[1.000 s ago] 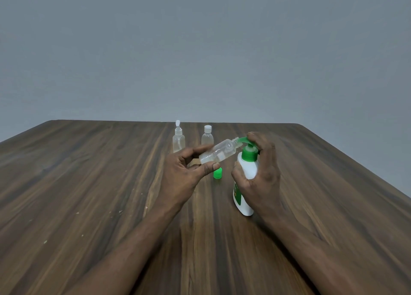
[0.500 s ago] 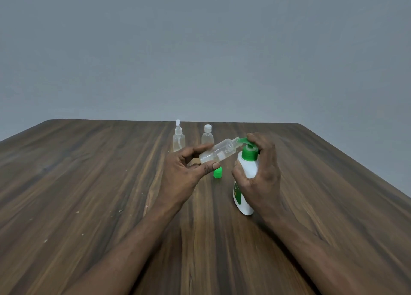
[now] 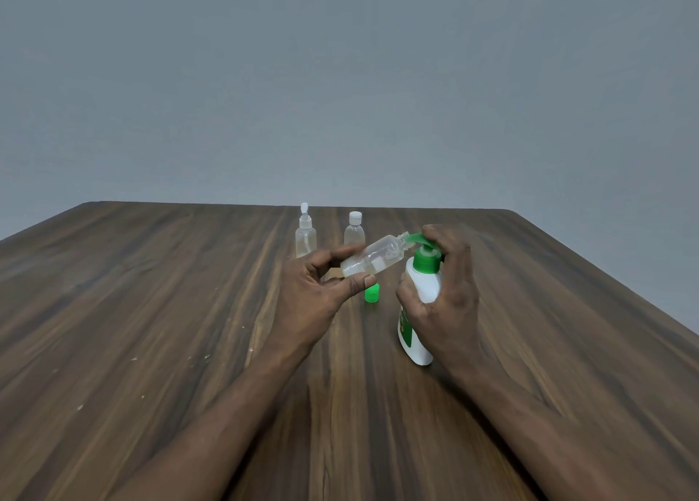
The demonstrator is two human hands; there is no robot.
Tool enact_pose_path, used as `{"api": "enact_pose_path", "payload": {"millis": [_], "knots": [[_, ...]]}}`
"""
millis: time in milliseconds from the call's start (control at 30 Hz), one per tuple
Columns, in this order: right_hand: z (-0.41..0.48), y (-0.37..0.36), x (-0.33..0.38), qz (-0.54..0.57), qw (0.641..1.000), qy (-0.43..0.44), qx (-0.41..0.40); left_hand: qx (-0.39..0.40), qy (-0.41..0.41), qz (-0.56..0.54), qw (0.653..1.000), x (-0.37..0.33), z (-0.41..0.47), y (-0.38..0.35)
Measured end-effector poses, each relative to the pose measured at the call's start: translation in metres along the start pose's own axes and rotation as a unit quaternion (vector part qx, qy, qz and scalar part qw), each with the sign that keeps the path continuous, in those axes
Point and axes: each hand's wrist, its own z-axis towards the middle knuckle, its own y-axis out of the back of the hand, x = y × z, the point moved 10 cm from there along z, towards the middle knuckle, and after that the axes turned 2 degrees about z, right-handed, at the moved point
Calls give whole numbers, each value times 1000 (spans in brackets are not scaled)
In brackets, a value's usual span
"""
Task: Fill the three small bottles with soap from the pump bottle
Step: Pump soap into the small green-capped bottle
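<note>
My left hand [image 3: 317, 292] pinches a small clear bottle [image 3: 374, 256], tilted with its open mouth against the green nozzle of the pump bottle. The white pump bottle [image 3: 420, 311] with a green pump head [image 3: 425, 253] stands on the wooden table [image 3: 151, 311]. My right hand [image 3: 444, 292] grips its body, a finger pressing on the pump top. Some pale liquid lies inside the tilted bottle. A loose green cap [image 3: 372, 294] sits on the table between my hands. Two more small clear bottles stand behind: one with an open flip cap [image 3: 305, 234], one with a white screw cap [image 3: 354, 230].
A plain grey wall rises behind the table's far edge. Small pale specks dot the wood at the left. The table's right edge slants down toward me.
Hardly anything has moved. Both hands keep the same hold, with the small bottle still at the nozzle.
</note>
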Motion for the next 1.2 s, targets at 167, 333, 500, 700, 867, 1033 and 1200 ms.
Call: {"api": "enact_pose_path", "payload": {"millis": [167,333,500,700,867,1033,1200], "knots": [[0,1,-1,-3,1000,2,0,5,2,-1,1000,-1,-1,-1],[1,-1,0,-8,1000,0,4,3,1,0,1000,-1,0,-1],[0,0,0,-5,1000,3,-2,3,5,-1,1000,0,0,-1],[0,0,-1,-2,1000,-3,-2,4,7,-1,1000,1,0,-1],[1,0,1,-11,1000,2,5,8,4,-3,1000,-1,-1,-2],[1,-1,0,-6,1000,2,5,10,4,1,1000,0,-1,-3],[0,0,-2,0,1000,-3,-3,5,4,6,1000,5,-1,-1]]}}
